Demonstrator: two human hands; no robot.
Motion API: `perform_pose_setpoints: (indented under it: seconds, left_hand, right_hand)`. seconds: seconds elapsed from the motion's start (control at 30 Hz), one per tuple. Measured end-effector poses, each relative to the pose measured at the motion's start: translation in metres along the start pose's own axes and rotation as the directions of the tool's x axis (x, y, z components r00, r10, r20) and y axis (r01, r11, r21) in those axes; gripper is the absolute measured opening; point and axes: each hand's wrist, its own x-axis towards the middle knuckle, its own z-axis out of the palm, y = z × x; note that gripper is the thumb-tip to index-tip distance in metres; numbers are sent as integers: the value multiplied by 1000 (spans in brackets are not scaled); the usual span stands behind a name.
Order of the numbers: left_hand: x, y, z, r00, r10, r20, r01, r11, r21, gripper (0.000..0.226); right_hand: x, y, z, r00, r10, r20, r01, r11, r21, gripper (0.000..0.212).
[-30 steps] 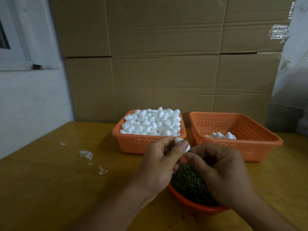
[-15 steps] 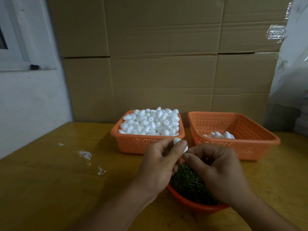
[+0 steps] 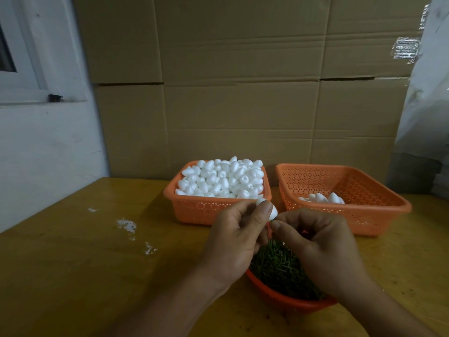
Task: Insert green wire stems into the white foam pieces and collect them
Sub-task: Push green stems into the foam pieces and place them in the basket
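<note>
Cardboard wall behind, yellow desk (image 3: 73, 263) in front: stem going into a foam piece, mid-air.

Left hand (image 3: 233, 242) pinches one white foam piece (image 3: 267, 210) between thumb and fingertips, above the near bowl of green wire stems (image 3: 279, 266). Right hand (image 3: 323, 251) is curled, thumb and forefinger pinched just below the foam; the stem itself is too thin to make out. Risks as I judge them: stem entering off-axis and breaking out the side, or soft foam crushing under a hard pinch; a fumble drops the piece among the stems. Full foam basket (image 3: 213, 207) and collecting basket (image 3: 352, 215) sit close behind; the right-hand route to the collecting basket looks open, and the bowl's rim lies under both wrists.
</note>
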Motion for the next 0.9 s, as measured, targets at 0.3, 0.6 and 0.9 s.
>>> perform_pose_setpoints:
  seconds: [0.3, 0.6, 0.9]
  left_hand:
    - [-7, -10, 3, 998, 24, 65, -38, 976, 216, 19]
    - [-11, -6, 8, 992, 79, 96, -111, 909, 401, 45]
    - [-14, -4, 9, 987, 112, 113, -154, 848, 507, 43]
  right_hand:
    - [60, 39, -50, 931, 254, -263, -345, 851, -397, 15]
    - [114, 89, -81, 861, 450, -236, -436, 417, -797, 36]
    - [126, 95, -87, 833, 546, -90, -342, 381, -859, 12]
